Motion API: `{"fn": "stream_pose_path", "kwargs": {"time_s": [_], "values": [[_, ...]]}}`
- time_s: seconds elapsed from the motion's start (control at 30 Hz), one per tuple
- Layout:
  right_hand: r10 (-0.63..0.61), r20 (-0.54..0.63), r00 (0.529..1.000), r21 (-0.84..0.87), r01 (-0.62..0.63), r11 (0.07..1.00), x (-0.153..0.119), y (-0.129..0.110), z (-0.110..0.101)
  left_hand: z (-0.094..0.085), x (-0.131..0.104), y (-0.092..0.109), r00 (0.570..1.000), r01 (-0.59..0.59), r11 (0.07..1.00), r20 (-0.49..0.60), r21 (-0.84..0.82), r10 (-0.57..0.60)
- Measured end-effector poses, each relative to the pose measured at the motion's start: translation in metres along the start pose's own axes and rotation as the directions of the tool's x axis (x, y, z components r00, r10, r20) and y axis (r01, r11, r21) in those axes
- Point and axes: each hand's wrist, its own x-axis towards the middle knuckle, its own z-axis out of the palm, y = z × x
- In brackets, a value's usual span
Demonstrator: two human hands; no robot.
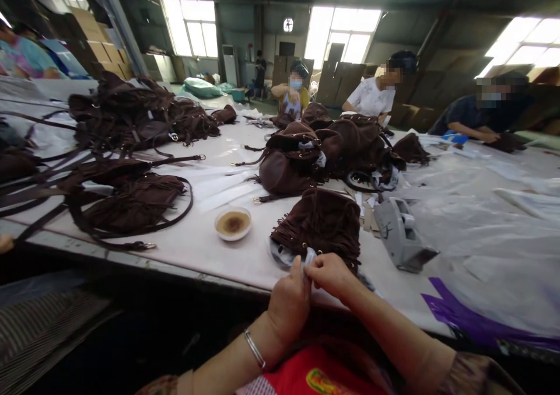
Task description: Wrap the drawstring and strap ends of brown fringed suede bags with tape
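Note:
A dark brown fringed bag (321, 223) lies at the table's near edge, in front of my hands. My left hand (289, 299) and my right hand (330, 273) meet at the bag's near side. Both are closed, fingers pinching a piece of whitish wrapping (310, 256) that sticks up between them. Small metal eyelets show on the bag just beyond my fingertips. More pale wrapping peeks out at the bag's left side. What lies under my fingers is partly hidden.
A bowl of brownish stuff (233, 224) stands left of the bag, a grey tape dispenser (400, 234) to its right. Brown bags with straps (131, 199) pile up left and behind. Purple strips (472, 319) hang over the right edge. Several people work across the table.

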Motion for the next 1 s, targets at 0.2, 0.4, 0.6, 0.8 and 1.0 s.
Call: {"fn": "stream_pose_path", "kwargs": {"time_s": [0.2, 0.4, 0.6, 0.8, 1.0], "values": [[-0.036, -0.019, 0.999, 0.011, 0.037, 0.999, -0.003, 0.007, 0.000, -0.003, 0.001, 0.003, 0.993, -0.095, 0.990, 0.076, 0.103, 0.087], [-0.121, -0.036, 0.992, 0.081, 0.123, 0.989, -0.010, 0.019, 0.000, -0.014, 0.009, 0.016, 0.997, -0.030, 0.977, 0.081, 0.211, 0.013], [-0.009, -0.139, 0.990, 0.109, 0.024, 0.994, -0.015, 0.025, 0.007, -0.008, 0.011, 0.023, 0.958, 0.264, 0.938, 0.176, -0.224, -0.228], [0.098, -0.109, 0.989, 0.226, -0.071, 0.972, -0.026, 0.026, 0.004, -0.001, 0.008, 0.025, 0.872, 0.488, 0.657, 0.283, -0.575, -0.401], [-0.102, 0.043, 0.994, 0.574, 0.059, 0.817, -0.032, 0.042, 0.005, 0.001, 0.005, 0.023, 0.830, 0.557, 0.506, 0.419, -0.659, -0.367]]}}
